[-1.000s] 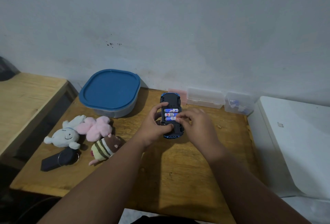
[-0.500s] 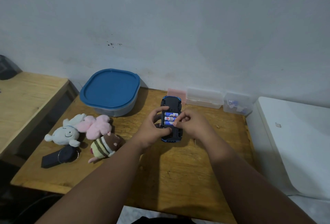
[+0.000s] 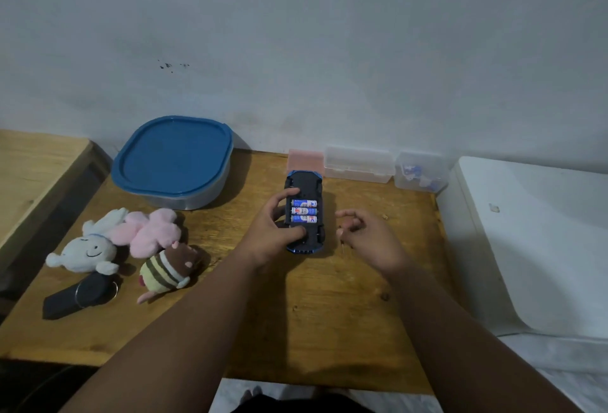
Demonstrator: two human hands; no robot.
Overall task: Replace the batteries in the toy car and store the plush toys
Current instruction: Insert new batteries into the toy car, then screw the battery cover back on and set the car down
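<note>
Toy car (image 3: 304, 213) lies belly-up on the desk (image 3: 329, 297) under my left hand (image 3: 273, 235), three batteries (image 3: 304, 212) showing in its open bay. From here I judge that a loose cell could spring out if I tip the car before a cover goes on; I see no cover. My left hand clamps the car, thumb on its near end, fingers curled over its far side. My right hand (image 3: 365, 236), just right of the car and off it, is half-curled, fingertips pinched; what they hold, if anything, I cannot tell. Plush toys (image 3: 131, 244) wait well left of my left hand, near the lidded blue container (image 3: 172, 161).
</note>
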